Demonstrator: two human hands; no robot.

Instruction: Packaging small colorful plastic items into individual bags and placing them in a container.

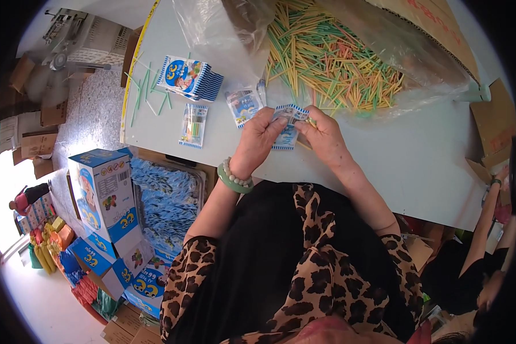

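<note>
A small blue-and-white striped packet is held at the table's near side between my two hands. My left hand is closed on its left edge, thumb on top; a green bangle and a pale bead bracelet circle that wrist. My right hand pinches its right edge near the top. Short yellowish sticks show at the right fingertips. Just beyond my left hand lies another blue packet. To the left, a clear-fronted packet with coloured sticks lies flat, below a stack of packets.
A plastic-lined carton spills coloured sticks across the table's far side. Loose green sticks lie near the left edge. Beside the table stand a tub of blue packets and printed boxes. Another person's arm shows at right.
</note>
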